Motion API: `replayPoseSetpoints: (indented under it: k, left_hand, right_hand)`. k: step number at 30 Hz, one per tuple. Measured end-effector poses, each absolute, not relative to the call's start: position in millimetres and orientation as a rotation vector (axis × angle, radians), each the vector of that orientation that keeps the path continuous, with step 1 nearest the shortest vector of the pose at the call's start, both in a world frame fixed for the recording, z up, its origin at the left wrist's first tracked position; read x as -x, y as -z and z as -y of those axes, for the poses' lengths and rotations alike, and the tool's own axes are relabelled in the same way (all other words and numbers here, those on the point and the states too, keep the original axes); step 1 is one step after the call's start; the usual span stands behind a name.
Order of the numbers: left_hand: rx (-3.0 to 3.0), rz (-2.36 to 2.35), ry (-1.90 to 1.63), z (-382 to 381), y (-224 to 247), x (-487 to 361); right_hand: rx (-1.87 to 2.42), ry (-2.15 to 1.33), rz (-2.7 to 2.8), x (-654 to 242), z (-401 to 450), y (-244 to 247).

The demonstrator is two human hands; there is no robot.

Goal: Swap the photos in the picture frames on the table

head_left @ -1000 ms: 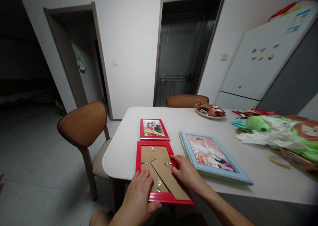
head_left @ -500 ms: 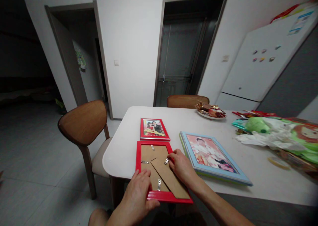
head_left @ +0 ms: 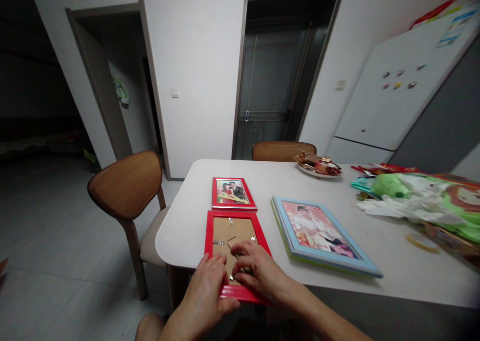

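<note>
Red frame in hand: a red rectangular picture frame [head_left: 209, 233], lower centre of the frame, lies back side up with its near end reaching past the table edge.
Backing: a flat brown board [head_left: 242, 228] fills the red border; its lower right part is covered by the right hand.
Clips: small silver metal clips show at the backing's top [head_left: 231, 222], left side [head_left: 219, 243], right side [head_left: 253, 239] and bottom [head_left: 231, 278].
Left hand: the left hand [head_left: 210, 287], lower centre, grips the near left corner, fingers over the left border and thumb along the near bar.
Right hand: the right hand [head_left: 258, 271] is over the backing, fingers curled and narrow, tips beside the bottom clip; whether they pinch it cannot be told.
Second frame: a red picture frame with a couple's photo [head_left: 234, 193] lies face up just above the first.
Blue frame: a light-blue rectangular picture frame [head_left: 326, 236], right of centre, lies face up over a green-edged layer [head_left: 282, 231].
Table: a white tabletop with rounded corners [head_left: 182, 216] bears them.
Right edge: a heap of green and white plastic packaging [head_left: 412, 196], near a yellowish ring [head_left: 422, 243].
Upper right: a white refrigerator [head_left: 369, 101] with small magnets.
Left: a brown wooden chair [head_left: 127, 186].
</note>
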State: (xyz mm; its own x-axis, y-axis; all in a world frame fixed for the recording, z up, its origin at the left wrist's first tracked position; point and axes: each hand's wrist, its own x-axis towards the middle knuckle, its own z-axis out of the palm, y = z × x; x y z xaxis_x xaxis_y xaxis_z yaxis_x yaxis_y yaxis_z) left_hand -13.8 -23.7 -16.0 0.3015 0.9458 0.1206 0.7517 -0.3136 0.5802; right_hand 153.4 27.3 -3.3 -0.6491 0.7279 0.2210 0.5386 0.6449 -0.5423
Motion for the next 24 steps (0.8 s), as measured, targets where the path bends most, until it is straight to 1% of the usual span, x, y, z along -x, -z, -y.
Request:
replayPoseSetpoints:
  k: [7,11,15,20,24]
  left_hand:
    - [-2.170,-1.509,-0.641,24.0,18.3,14.4]
    - [-2.181,-1.512,-0.673,23.2,18.3,14.7]
    - [-2.195,-1.515,-0.633,22.9,18.5,14.6]
    - [-2.198,-1.516,-0.653,22.7,22.2,15.6]
    - [-2.185,-1.507,-0.647,22.4,24.1,16.9]
  right_hand:
    - [1.082,-0.551,2.374,-140.0,-45.0,1.6]
    - [1.143,-0.405,2.413,-116.1,-64.6,7.6]
    - [1.245,-0.233,2.421,-97.8,-76.0,15.5]
    - [1.309,-0.168,2.362,-100.7,-81.8,18.5]
    - [1.444,-0.030,2.259,-112.0,-90.0,19.0]
